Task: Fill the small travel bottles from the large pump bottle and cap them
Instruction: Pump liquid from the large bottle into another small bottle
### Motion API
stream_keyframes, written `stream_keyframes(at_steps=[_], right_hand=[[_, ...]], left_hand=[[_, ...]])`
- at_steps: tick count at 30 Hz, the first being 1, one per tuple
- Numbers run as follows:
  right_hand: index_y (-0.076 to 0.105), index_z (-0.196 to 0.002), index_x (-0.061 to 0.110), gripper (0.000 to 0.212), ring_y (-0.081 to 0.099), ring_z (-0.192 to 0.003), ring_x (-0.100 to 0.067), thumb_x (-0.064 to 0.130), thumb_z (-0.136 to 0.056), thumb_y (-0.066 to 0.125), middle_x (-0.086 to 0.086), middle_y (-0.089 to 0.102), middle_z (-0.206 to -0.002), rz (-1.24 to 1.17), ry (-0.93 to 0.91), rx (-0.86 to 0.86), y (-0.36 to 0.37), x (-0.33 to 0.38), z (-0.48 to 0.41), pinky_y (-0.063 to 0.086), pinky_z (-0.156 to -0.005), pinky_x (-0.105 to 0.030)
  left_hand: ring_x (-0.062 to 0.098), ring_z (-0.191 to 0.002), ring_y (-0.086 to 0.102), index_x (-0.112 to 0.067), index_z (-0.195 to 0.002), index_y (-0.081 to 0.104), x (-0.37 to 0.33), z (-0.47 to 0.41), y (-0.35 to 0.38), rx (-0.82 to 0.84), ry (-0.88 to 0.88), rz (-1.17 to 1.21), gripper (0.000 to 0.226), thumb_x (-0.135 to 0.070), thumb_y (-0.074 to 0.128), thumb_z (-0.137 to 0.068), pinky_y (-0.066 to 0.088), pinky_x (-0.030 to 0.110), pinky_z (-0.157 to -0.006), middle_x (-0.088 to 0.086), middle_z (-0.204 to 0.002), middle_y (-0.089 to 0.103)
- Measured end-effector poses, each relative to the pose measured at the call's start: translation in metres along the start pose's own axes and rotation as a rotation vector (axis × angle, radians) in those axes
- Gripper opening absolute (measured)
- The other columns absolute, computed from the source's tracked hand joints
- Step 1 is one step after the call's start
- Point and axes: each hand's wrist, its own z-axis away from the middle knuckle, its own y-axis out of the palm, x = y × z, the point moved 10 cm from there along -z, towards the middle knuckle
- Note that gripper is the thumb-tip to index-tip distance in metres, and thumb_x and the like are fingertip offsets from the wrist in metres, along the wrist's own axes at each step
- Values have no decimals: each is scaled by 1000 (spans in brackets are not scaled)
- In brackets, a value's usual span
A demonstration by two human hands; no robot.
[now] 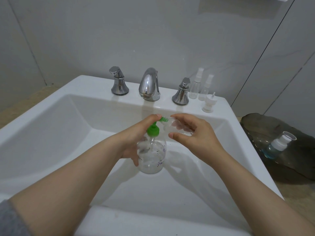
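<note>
Gripping the large pump bottle (152,157) above the sink (51,120), the left hand (133,140) wraps its body, 1 finger on the green pump head (153,131). The right hand (197,135) pinches a tilted small travel bottle (176,127), mouth at the nozzle. 2 spray bottles (195,87) stand well beyond the right fingers.

A white rectangular sink (51,116) bears a chrome faucet spout (149,85) on its back ledge, between a left tap handle (119,81) and a right tap handle (181,92). Beside the sink, a dark glass dish (289,167) lies on the beige tabletop (298,198).
</note>
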Motion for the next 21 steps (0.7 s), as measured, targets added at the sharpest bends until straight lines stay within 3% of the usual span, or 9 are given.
stream_keyframes(at_steps=[2, 4, 7, 11, 18, 21], right_hand=[[65, -113, 32, 44, 63, -100, 1, 16, -75, 80, 12, 69, -103, 5, 1, 3, 1, 0, 0, 47, -93, -16], [65, -112, 33, 44, 62, -102, 4, 15, -75, 80, 15, 69, -105, 2, 1, 15, 2, 0, 0, 46, -93, -14], [65, -111, 34, 44, 62, -102, 5, 15, -75, 80, 14, 69, -104, 19, 8, 26, 4, -1, 0, 45, -92, -13], [64, -110, 36, 44, 62, -101, 0, 17, -74, 81, 11, 70, -101, 42, 8, 17, 3, -2, 0, 46, -92, -15], [64, -110, 37, 44, 63, -101, 0, 18, -73, 81, 11, 70, -100, 39, 7, 13, 3, -2, 0, 48, -96, -21], [65, -111, 36, 44, 63, -101, -1, 19, -74, 81, 11, 70, -100, 40, 5, 13, 3, -2, -1, 49, -96, -23]], left_hand=[[39, -140, 37, -34, -137, 51, -1, -1, 1, 0, 16, 13, 75, -74, 58, -73, 22, 78, -105, 10, -151, 39], [40, -139, 38, -32, -132, 55, -1, -2, 0, 0, 21, 3, 78, -70, 59, -64, 22, 77, -104, 12, -142, 44], [37, -119, 51, -32, -122, 61, -1, -2, 0, 0, 21, -8, 69, -66, 57, -62, 29, 75, -100, 6, -123, 51], [32, -109, 53, -34, -115, 62, -2, -4, -2, 0, 39, 15, 38, -59, 54, -88, 39, 66, -89, 3, -118, 53], [34, -109, 52, -37, -112, 61, 0, -4, -1, 10, 21, 30, 32, -58, 48, -92, 31, 74, -99, 2, -114, 53], [36, -121, 51, -37, -117, 60, 1, -3, 0, 24, 12, 19, 42, -65, 52, -87, 31, 73, -102, 5, -126, 52]])
